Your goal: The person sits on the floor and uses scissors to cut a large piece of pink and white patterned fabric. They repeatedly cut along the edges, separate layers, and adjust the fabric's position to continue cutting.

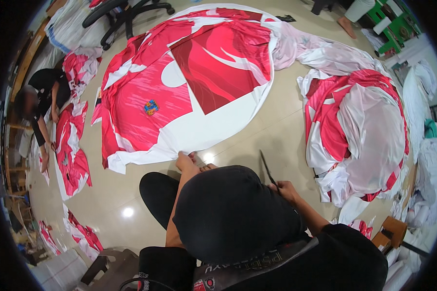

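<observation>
A large sheet of red, pink and white printed fabric (218,127) lies spread on the floor before me. My left hand (185,162) pinches its near white edge. Off to the right, apart from the fabric, my right hand (286,192) grips dark long-bladed scissors (265,165) that point away from me. Printed on the sheet are wavy red panels (223,63), and a small colourful patch (151,107) shows on its pink part. My fingers partly hide the scissors' handles.
A heap of red and white fabric (369,136) lies on the right, joined by pale cloth (325,53). At left a co-worker (43,97) bends over cut red pieces (73,150). An office chair base (126,19) stands at the back left; a bare foot (346,27) shows at back right.
</observation>
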Available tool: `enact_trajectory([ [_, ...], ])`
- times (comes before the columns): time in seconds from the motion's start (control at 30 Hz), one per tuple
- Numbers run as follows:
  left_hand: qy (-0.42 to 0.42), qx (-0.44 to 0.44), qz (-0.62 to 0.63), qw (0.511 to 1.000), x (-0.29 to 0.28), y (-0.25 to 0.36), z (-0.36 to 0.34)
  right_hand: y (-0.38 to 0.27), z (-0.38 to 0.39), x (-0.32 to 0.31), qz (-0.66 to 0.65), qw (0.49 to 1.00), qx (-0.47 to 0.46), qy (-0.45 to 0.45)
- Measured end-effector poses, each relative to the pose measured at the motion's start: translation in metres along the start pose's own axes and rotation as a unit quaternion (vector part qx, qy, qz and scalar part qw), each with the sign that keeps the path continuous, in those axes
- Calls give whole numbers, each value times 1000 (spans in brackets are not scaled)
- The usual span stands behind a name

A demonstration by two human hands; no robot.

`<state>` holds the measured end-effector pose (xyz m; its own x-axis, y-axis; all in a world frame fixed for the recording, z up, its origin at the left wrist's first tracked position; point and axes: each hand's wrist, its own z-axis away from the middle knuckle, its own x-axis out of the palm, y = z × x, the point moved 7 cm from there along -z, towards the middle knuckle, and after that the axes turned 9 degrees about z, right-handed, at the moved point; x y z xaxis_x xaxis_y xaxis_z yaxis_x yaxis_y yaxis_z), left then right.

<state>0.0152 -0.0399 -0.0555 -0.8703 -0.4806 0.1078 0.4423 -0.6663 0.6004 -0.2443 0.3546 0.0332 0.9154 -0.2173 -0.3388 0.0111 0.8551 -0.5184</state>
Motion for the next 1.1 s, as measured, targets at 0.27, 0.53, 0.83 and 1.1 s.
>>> enact_trajectory([
  [0.27,-149,-62,-77,984,48,-38,50,-123,-57,76,-41,991,-49,-116],
  [0.53,-175,-80,-114,975,59,-45,61,-163,-81,93,-70,986,-72,-133],
  [0.83,-150,-96,-84,980,45,-43,83,-178,-81,107,-79,989,-58,-113],
  [1.1,-178,-118,-107,971,68,-46,89,-181,-85,100,-59,992,-45,-100],
])
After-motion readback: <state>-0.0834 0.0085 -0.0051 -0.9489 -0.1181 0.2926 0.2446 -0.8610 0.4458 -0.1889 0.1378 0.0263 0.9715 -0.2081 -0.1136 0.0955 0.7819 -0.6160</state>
